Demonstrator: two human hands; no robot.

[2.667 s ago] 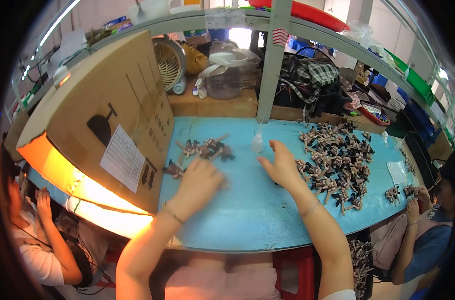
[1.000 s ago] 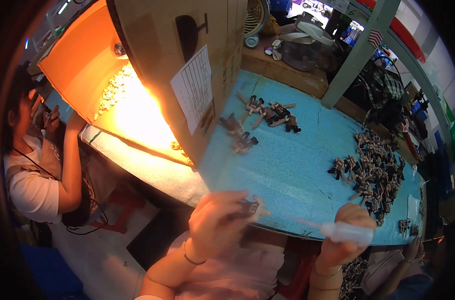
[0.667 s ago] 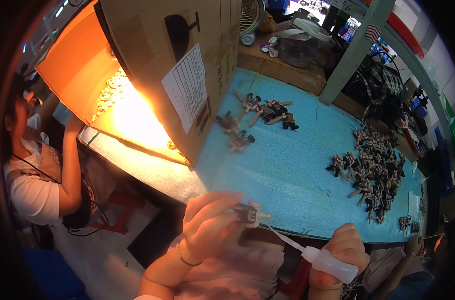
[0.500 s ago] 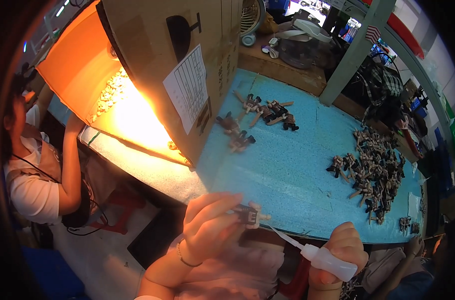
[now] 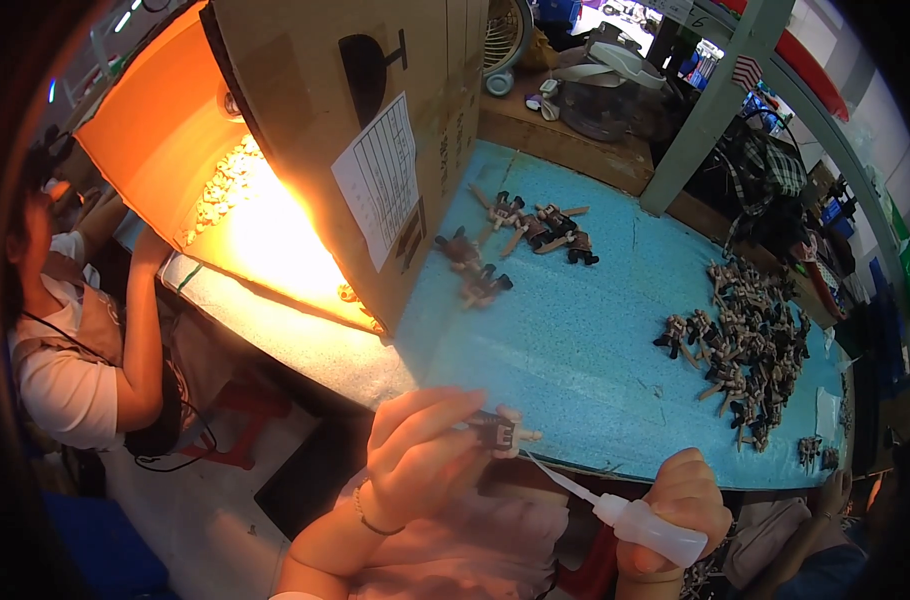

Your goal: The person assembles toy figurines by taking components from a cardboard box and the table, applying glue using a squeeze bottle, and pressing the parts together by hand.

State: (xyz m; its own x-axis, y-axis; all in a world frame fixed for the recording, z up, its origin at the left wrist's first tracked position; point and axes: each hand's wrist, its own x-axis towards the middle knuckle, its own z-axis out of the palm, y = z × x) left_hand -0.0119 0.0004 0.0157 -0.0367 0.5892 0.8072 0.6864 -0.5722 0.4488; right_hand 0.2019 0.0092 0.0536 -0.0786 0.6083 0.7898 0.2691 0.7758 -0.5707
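Note:
Between the fingertips of my left hand [image 5: 422, 440] I hold a small toy figure [image 5: 500, 433] with dark and pale tan parts, lying sideways over the table's front edge. My right hand [image 5: 687, 505] is wrapped round a white squeeze bottle [image 5: 655, 530] with a long thin nozzle. The nozzle's tip points up and left, close to the figure's pale end; whether they touch I cannot tell. Several similar figures [image 5: 535, 225] lie loose on the blue table [image 5: 585, 340]. A large pile of dark and tan figures [image 5: 755, 340] sits at the right.
A big cardboard box [image 5: 375, 80] stands at the left of the table, with a brightly lit open box [image 5: 155, 110] holding small parts behind it. One co-worker [image 5: 85, 360] sits at the far left. Another person's arm [image 5: 815, 520] reaches in at the lower right. A grey post [image 5: 715, 110] rises behind.
The squeeze bottle has shifted slightly left with my right hand, bringing its nozzle tip nearer the figure. My left hand has hardly moved.

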